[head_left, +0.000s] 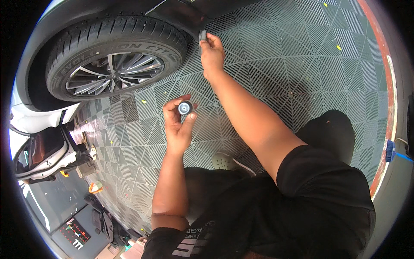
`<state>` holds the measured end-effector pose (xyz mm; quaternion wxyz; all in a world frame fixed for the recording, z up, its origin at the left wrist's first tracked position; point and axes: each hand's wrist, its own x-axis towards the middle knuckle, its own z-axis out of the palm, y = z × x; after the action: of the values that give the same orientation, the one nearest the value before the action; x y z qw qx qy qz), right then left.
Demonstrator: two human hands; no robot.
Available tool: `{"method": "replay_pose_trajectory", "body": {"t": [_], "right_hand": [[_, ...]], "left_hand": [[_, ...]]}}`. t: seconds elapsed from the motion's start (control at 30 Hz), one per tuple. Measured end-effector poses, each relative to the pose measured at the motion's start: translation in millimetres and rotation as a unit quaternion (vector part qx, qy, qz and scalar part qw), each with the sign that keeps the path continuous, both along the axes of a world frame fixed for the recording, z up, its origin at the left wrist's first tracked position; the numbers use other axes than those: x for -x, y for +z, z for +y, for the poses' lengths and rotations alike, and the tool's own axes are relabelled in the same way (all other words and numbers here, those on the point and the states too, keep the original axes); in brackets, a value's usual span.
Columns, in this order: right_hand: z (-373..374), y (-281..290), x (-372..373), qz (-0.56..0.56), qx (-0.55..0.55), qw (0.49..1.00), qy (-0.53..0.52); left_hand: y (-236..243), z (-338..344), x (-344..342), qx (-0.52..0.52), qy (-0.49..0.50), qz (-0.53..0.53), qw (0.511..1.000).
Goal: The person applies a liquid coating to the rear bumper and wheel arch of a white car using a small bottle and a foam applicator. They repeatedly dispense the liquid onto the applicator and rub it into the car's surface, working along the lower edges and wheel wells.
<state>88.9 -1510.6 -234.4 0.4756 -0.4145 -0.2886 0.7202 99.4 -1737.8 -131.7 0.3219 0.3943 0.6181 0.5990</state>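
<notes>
My left hand [177, 129] is closed around a small round dark container [185, 107], which shows a pale circular end with a dot at its middle. It is held in the air over the floor, just below the tyre. Farther off, my right arm is stretched forward, and the right hand [212, 56] pinches a flat grey pad [202, 38]. That pad is at the dark lower trim [189, 15] of the car, beside the tyre; whether it touches the trim is hard to tell. The car tyre [172, 47] has a multi-spoke wheel [115, 77].
Grey ribbed floor tiles [276, 69] spread around me. At the left stands a white car with an open door [43, 151]. An orange-and-white item [95, 187] lies on the floor. A blue brush-like object [390, 151] sits by the red-edged border at right.
</notes>
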Motion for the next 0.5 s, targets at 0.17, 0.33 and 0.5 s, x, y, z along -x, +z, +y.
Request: {"method": "replay_pose_trajectory", "body": {"t": [0.17,0.33,0.5], "right_hand": [[71,-28,15,0.006,0.042,0.999,0.033],[82,-1,8,-0.002,0.154,0.984,0.092],[61,-6,2,-0.046,0.088,0.992,0.079]], "left_hand": [[0,-16,2,0.018,0.012,0.011,1.0],[-7,-33,4,0.038,0.016,0.032,0.999],[3,0,6,0.007,-0.002,0.024,1.0]]}}
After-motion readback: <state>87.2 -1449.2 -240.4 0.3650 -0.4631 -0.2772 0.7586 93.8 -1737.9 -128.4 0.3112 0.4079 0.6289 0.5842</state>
